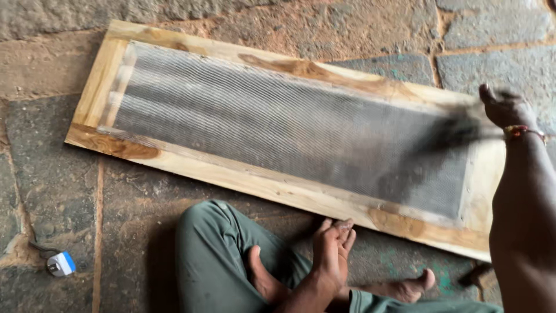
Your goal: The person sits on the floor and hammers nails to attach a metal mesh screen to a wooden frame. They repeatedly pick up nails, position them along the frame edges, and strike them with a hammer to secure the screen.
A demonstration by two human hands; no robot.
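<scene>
Wooden frame (231, 177) with grey mesh (278, 124) already seated lies across the middle of the picture. Our right hand (505, 107), at the right edge, is clamped on a motion-blurred dark tool (454, 132) over the mesh's right end; our left hand (333, 246) rests open at bottom centre.

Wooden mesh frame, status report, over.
Right hand swinging blurred dark tool over mesh frame. Left hand empty, resting beside frame edge. Tape measure lies apart, left.
</scene>
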